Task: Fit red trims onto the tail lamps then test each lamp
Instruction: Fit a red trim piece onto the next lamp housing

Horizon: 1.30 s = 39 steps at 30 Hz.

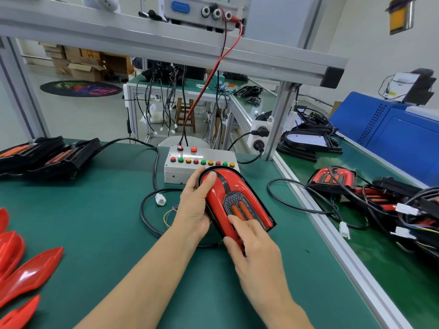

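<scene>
A tail lamp (237, 200) with a glossy red trim on its face lies tilted on the green mat in front of the white test box (190, 166). My left hand (196, 207) grips the lamp's left side, thumb pressed on the trim's upper end. My right hand (251, 250) holds the near end, with one finger laid on the lens and the thumb on the trim's lower edge. Several loose red trims (31, 274) lie at the near left.
Black lamp housings (47, 155) are stacked at the far left. A white connector (160, 199) on a black cable lies left of the lamp. On the right bench, past the aluminium rail (332, 236), sit lamps with wiring (332, 178) and a blue machine (392, 134).
</scene>
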Each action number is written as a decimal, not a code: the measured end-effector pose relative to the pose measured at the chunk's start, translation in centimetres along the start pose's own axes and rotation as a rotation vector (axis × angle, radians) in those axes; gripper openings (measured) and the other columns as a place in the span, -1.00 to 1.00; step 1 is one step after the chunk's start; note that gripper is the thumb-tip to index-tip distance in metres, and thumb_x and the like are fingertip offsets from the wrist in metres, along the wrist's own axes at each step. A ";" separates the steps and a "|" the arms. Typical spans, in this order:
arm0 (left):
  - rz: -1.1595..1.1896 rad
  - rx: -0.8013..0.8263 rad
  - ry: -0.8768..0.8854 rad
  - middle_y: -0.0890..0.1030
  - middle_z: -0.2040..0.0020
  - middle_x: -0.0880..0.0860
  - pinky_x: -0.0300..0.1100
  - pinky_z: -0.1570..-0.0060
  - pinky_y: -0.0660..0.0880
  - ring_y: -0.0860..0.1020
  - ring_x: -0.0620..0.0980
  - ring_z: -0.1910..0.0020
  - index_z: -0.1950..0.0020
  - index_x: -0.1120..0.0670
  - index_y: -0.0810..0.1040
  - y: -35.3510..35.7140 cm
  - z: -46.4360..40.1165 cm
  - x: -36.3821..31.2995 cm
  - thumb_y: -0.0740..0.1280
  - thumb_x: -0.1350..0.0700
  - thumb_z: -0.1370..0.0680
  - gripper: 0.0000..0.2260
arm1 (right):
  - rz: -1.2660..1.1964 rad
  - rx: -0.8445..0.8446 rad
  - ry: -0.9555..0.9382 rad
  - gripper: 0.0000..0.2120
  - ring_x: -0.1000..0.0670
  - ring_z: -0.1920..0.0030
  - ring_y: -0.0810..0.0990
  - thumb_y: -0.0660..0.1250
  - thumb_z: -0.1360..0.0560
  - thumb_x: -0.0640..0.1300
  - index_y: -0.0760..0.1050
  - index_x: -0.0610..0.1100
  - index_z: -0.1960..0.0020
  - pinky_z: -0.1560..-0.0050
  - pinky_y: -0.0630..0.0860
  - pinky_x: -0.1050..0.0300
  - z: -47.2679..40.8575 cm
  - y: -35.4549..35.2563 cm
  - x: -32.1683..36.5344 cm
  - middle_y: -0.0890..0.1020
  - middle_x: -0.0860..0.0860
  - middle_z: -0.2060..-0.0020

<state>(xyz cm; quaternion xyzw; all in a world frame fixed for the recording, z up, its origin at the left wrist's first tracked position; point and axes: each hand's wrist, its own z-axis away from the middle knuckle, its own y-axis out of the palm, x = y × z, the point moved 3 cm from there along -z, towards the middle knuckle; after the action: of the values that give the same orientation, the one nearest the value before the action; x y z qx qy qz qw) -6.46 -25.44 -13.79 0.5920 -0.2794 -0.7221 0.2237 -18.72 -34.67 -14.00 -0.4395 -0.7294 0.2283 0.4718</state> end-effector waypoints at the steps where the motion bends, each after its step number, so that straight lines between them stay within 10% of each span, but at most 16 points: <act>1: 0.004 -0.001 -0.009 0.67 -0.04 0.13 0.07 -0.02 0.59 0.62 0.08 0.02 -0.28 0.01 0.52 0.0 0.0 0.0 0.36 0.13 -0.54 -0.69 | -0.006 -0.003 -0.007 -0.61 0.07 -0.02 0.50 0.31 -0.58 -0.08 0.43 0.02 -0.39 -0.03 0.44 0.21 0.0 -0.2 -0.1 0.48 0.13 -0.04; 7: 0.041 -0.025 -0.023 0.59 -0.20 0.20 0.20 -0.21 0.46 0.53 0.20 -0.22 -0.31 0.02 0.50 0.0 -0.1 0.4 0.24 0.04 -0.61 -0.72 | 0.007 -0.002 -0.002 -0.62 0.02 0.00 0.47 0.28 -0.59 -0.16 0.45 -0.04 -0.40 0.01 0.47 0.13 0.1 -0.6 -0.5 0.44 0.09 0.03; 22: 0.017 -0.014 0.034 0.70 0.12 0.09 -0.05 0.25 0.63 0.67 0.04 0.21 -0.16 -0.01 0.57 -0.9 0.2 0.8 0.42 0.25 -0.45 -0.68 | -0.006 0.047 0.005 -0.64 0.13 -0.04 0.45 0.30 -0.58 -0.06 0.46 0.06 -0.38 -0.03 0.38 0.32 0.5 0.4 -0.5 0.41 0.16 0.00; 26: 0.086 -0.062 0.022 0.68 -0.02 0.15 0.13 0.00 0.59 0.65 0.08 0.15 -0.24 -0.02 0.54 -1.2 -0.2 0.0 0.41 0.24 -0.46 -0.62 | -0.460 -0.151 0.411 -0.70 0.25 0.02 0.49 0.40 -0.47 0.06 0.43 0.26 -0.15 0.07 0.36 0.51 0.7 -1.1 -2.5 0.46 0.27 0.01; 29: 0.117 -0.044 0.038 0.67 -0.05 0.15 0.16 -0.06 0.56 0.64 0.10 0.11 -0.23 -0.04 0.56 -1.0 -0.1 -0.3 0.41 0.24 -0.47 -0.63 | -0.927 -0.021 0.745 -0.39 0.21 -0.10 0.57 0.48 -0.30 0.13 0.34 0.07 -0.27 -0.14 0.47 0.27 0.9 -0.2 -3.2 0.56 0.14 -0.12; 39: 0.064 -0.010 0.056 0.65 -0.08 0.19 0.17 -0.05 0.56 0.63 0.14 0.03 -0.26 0.07 0.54 -0.2 0.6 -0.1 0.40 0.21 -0.46 -0.64 | -1.389 0.172 0.787 -0.47 -0.13 0.01 0.65 0.51 -0.24 -0.11 0.54 -0.23 -0.17 0.07 0.64 0.09 0.3 0.9 -2.6 0.67 -0.20 -0.07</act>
<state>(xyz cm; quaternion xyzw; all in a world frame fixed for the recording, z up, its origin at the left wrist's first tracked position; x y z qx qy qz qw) -7.02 -25.21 -13.78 0.6015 -0.2883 -0.6992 0.2571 -18.11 -36.39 -16.09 0.1043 -0.5961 -0.2337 0.7610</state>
